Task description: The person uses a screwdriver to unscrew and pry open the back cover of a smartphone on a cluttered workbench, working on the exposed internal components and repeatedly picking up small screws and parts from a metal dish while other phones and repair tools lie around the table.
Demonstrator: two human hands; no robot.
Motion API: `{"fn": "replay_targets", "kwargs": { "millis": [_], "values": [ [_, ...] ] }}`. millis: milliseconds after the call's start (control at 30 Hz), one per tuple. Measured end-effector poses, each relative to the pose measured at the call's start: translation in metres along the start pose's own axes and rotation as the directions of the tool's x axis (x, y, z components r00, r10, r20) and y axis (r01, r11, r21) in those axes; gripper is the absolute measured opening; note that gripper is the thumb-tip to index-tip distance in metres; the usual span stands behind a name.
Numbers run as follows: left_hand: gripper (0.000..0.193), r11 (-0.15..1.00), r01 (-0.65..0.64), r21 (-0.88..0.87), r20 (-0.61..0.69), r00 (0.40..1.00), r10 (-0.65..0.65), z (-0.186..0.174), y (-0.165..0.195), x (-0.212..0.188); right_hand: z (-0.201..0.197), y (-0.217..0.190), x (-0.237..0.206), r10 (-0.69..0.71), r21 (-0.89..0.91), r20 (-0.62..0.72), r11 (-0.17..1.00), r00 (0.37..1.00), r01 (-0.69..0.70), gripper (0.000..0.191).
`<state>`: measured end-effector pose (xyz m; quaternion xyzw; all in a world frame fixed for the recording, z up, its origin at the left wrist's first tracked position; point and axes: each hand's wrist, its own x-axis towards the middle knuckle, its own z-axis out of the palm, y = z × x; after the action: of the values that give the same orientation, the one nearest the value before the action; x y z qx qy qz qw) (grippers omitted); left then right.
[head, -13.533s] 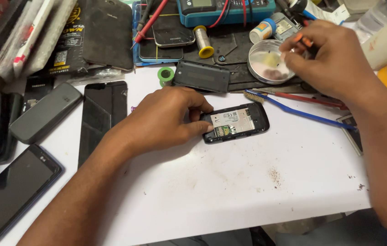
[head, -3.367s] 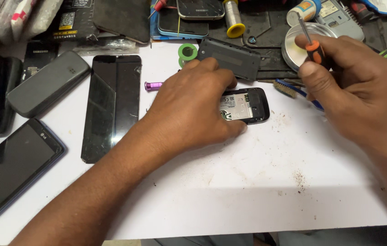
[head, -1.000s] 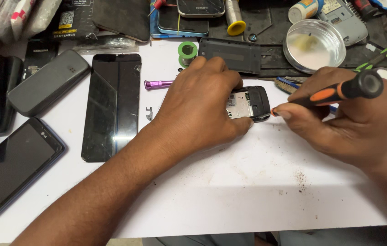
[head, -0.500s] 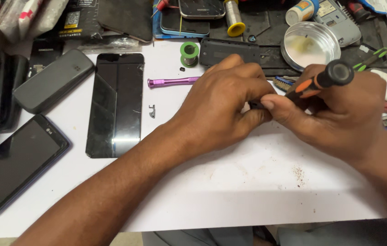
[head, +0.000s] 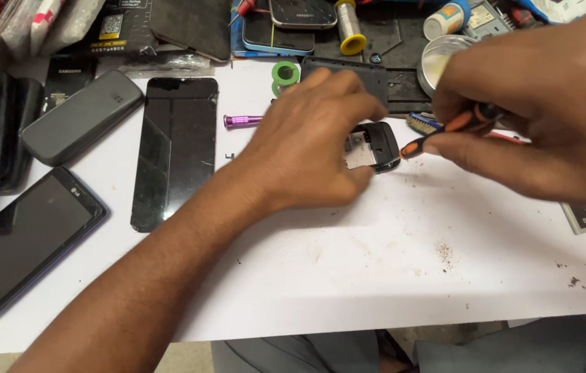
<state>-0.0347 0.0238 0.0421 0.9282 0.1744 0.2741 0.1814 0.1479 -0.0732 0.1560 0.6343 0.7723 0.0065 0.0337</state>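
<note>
While my left hand (head: 313, 141) lies flat with fingers curled over the small black phone (head: 374, 146), pinning it to the white table (head: 376, 276), my right hand (head: 541, 110) pinches an orange-handled screwdriver (head: 445, 131) just beside the phone's right edge. Left of my knuckles lies a purple tool (head: 241, 121).

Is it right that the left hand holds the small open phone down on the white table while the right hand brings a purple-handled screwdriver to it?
Not quite. The head view shows the screwdriver in the right hand has an orange and black handle. The purple tool lies untouched on the table. The left hand does hold the open phone down.
</note>
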Motion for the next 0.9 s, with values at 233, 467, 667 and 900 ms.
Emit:
{"fn": "replay_targets", "kwargs": {
  "millis": [233, 467, 667, 900],
  "values": [
    [0.046, 0.992, 0.117, 0.039, 0.153, 0.981, -0.121, -0.007, -0.002, -0.001, -0.009, -0.021, 0.023, 0.242, -0.635, 0.348, 0.772, 0.906, 0.038, 0.044],
    [0.048, 0.993, 0.116, 0.038, 0.168, 0.978, -0.120, -0.008, -0.003, 0.000, -0.005, -0.025, 0.026, -0.010, -0.559, 0.302, 0.808, 0.953, 0.185, 0.032],
    [0.047, 0.993, 0.114, 0.036, 0.174, 0.978, -0.119, -0.007, -0.003, 0.000, -0.016, -0.040, 0.036, 0.103, -0.614, 0.475, 0.750, 0.874, 0.245, 0.019],
    [0.047, 0.991, 0.132, 0.028, 0.197, 0.971, -0.135, -0.009, -0.002, 0.000, -0.025, -0.059, 0.042, 0.116, -0.601, 0.543, 0.745, 0.831, 0.289, 0.012]
  ]
}}
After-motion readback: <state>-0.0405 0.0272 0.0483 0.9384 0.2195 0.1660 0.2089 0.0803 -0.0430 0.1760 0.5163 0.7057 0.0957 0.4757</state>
